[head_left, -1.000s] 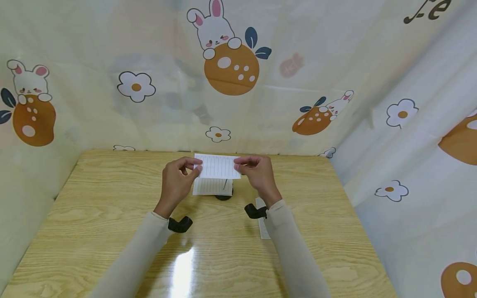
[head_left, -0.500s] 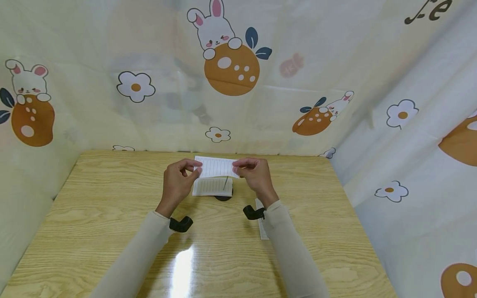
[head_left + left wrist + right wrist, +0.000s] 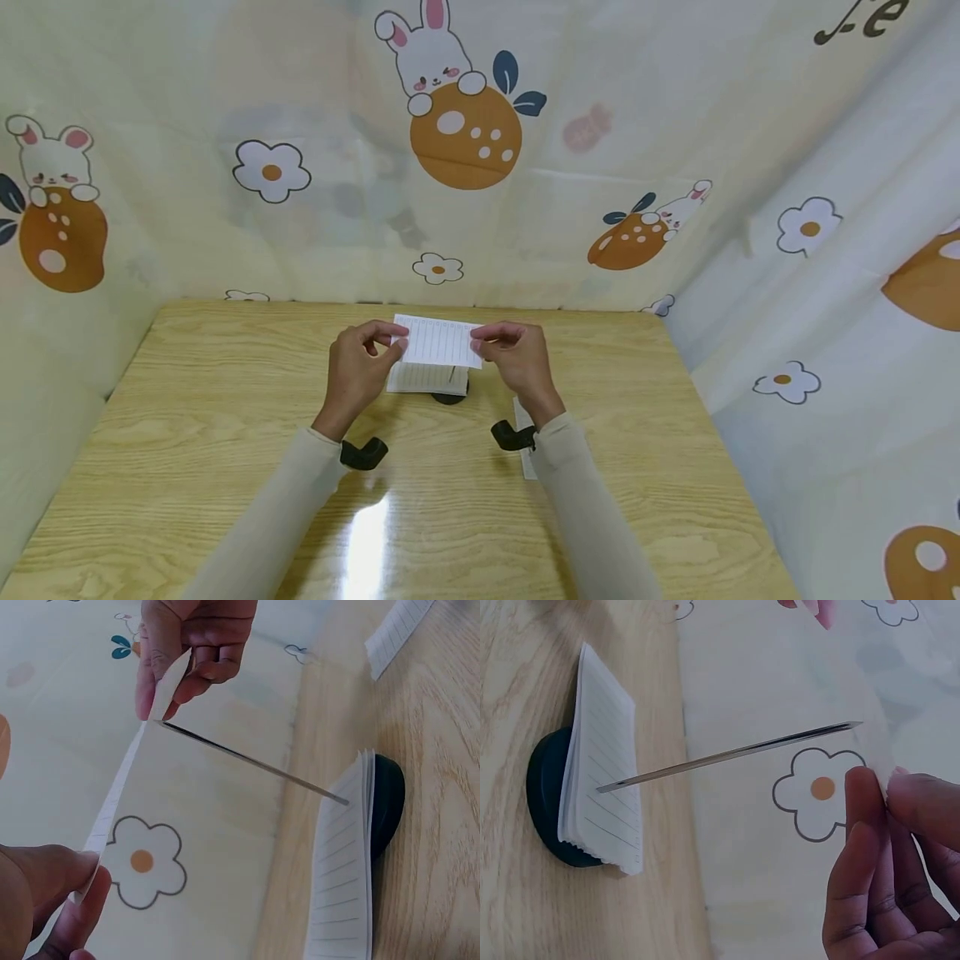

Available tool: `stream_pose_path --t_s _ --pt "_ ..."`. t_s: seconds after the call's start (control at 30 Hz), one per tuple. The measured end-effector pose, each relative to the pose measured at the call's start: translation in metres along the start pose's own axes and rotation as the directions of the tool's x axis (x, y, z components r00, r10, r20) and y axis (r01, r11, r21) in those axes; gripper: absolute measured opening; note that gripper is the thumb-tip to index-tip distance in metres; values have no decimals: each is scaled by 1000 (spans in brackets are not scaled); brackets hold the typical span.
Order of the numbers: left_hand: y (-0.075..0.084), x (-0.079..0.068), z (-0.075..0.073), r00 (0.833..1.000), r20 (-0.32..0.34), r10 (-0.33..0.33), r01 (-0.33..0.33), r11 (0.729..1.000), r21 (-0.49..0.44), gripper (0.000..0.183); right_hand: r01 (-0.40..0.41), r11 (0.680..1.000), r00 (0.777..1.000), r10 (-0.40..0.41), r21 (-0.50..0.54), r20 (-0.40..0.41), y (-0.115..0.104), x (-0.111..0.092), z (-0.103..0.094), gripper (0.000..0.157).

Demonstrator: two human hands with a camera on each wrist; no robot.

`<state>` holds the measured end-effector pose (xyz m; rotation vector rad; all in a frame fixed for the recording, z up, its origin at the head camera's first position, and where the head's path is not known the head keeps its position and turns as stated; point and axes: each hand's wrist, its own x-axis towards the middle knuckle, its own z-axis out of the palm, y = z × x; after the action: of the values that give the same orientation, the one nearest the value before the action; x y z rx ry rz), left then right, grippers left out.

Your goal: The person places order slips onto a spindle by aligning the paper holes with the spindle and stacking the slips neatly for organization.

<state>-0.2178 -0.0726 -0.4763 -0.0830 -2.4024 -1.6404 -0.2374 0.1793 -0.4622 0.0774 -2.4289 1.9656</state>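
Note:
A lined white paper slip (image 3: 438, 342) is held level above a bill spike by both hands. My left hand (image 3: 356, 371) pinches its left end between thumb and fingers, and my right hand (image 3: 522, 362) pinches the right end. The metal spike (image 3: 727, 756) rises from a dark round base (image 3: 546, 791). Several lined slips (image 3: 604, 765) are stacked on it, pierced through. In the left wrist view, the tip of the spike (image 3: 255, 761) is close to the held slip's underside; whether it touches I cannot tell.
More lined paper (image 3: 528, 465) lies on the wooden table (image 3: 225, 400), partly hidden under the right wrist. Black wrist mounts (image 3: 363, 453) sit at both cuffs. A printed curtain (image 3: 337, 233) borders the table at the back and sides.
The held slip dips slightly, then its face tilts so that it covers more of the stack below. Both hands keep their pinch and shift only a little.

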Motion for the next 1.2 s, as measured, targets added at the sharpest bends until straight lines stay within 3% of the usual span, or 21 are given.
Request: stream_pose_path --t_s 0.37,0.67,1.2 --pt "-9 4 3 1000 7 -3 3 1000 23 10 -27 1000 999 27 -12 -20 8 2 4 10" --pt "-15 4 5 998 29 -47 46 998 40 10 -55 998 998 55 -14 -8 22 4 6 9" --pt "-42 3 13 992 56 -112 106 989 102 11 -152 987 988 152 -62 -4 48 9 17 8"
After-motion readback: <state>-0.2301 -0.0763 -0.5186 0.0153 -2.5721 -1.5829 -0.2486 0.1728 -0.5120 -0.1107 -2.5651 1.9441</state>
